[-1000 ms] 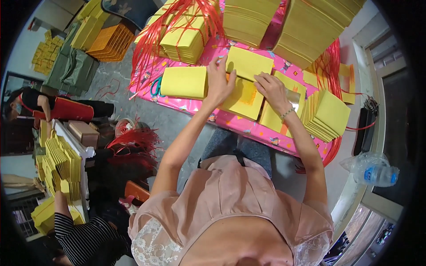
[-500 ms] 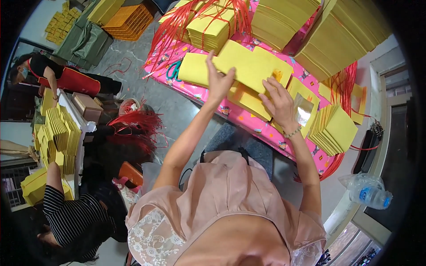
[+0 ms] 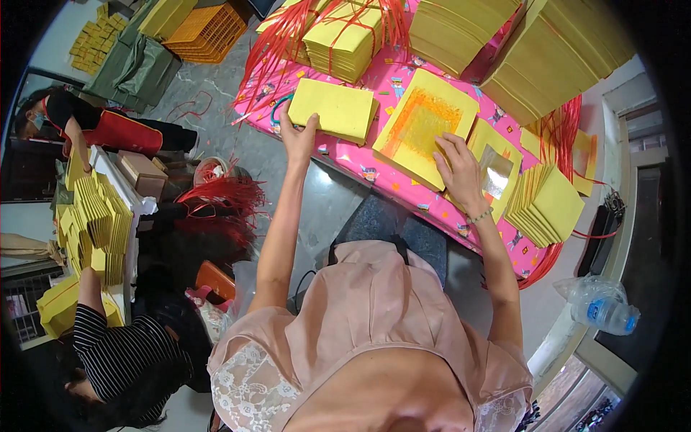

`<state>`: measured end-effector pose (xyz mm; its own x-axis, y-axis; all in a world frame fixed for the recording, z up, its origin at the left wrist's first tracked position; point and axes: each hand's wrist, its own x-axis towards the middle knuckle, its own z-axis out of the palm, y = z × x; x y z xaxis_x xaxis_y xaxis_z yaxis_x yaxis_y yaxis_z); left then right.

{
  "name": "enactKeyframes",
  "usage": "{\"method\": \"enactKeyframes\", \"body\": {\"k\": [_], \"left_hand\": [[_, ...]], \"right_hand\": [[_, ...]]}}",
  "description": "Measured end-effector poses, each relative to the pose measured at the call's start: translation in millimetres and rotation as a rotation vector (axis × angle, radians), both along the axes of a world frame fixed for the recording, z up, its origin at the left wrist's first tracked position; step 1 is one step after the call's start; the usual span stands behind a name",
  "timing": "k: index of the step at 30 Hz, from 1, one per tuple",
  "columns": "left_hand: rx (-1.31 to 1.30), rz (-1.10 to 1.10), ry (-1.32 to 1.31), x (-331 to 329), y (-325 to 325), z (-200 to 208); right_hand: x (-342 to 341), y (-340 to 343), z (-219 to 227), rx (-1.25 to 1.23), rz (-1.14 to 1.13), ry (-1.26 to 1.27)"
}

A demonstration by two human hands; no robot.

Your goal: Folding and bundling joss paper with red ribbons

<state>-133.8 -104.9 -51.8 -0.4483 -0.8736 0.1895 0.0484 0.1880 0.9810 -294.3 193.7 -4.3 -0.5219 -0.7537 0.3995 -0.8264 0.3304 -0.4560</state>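
Note:
A small pile of folded yellow paper [image 3: 332,106] lies at the left of the pink patterned tablecloth. My left hand [image 3: 297,138] grips its near left corner, thumb on top and fingers round the left edge. To the right rests a stack of flat yellow sheets [image 3: 410,147], its top one bearing an orange and gold patch. On that stack's right edge my right hand [image 3: 461,171] lies with fingers stretched out. Just right of this hand is a yellow sheet with a shiny silver-gold square [image 3: 497,178]. A teal-handled tool [image 3: 276,108] is partly hidden behind my left hand.
Tied yellow paper bundles [image 3: 345,43] with red strips stand at the back, beside tall yellow stacks [image 3: 461,36]. A fanned yellow stack [image 3: 545,205] sits right. Two people work at a table [image 3: 126,216] on the left. A plastic bottle [image 3: 604,314] lies at lower right.
The yellow sheet spread under both hands is now folded on the left pile. My left hand has moved left and nearer. The stack's orange patch is uncovered; my right hand has barely moved.

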Motion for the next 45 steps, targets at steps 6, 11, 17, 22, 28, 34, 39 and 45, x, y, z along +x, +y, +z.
{"method": "enactKeyframes", "body": {"k": [6,11,17,22,28,34,39,45], "left_hand": [[-0.043,0.025,-0.117,0.4,-13.5,-30.7],[-0.123,0.056,-0.182,0.7,-18.0,-34.3],[-0.305,0.064,-0.390,-2.7,-8.5,-9.6],[-0.576,0.129,-0.615,0.5,-0.5,-2.1],[-0.897,0.143,-0.526,3.1,-4.8,-7.1],[-0.784,-0.177,-0.622,-7.0,0.2,-16.7],[-0.925,-0.130,-0.699,-12.4,22.6,-20.4],[-0.940,-0.159,-0.748,-9.6,21.4,-23.8]], "right_hand": [[-0.8,1.7,-5.7,0.018,0.036,0.032],[0.5,-0.4,-0.4,0.021,0.051,0.035],[-2.9,2.7,-2.5,0.059,0.059,0.000],[0.1,6.7,-1.2,0.062,0.066,-0.016],[11.6,13.0,13.3,0.060,0.097,-0.015],[19.2,15.7,13.8,0.086,0.139,0.036],[18.6,14.9,6.9,0.076,0.131,0.079],[15.1,12.0,7.6,-0.027,0.120,-0.019]]}}
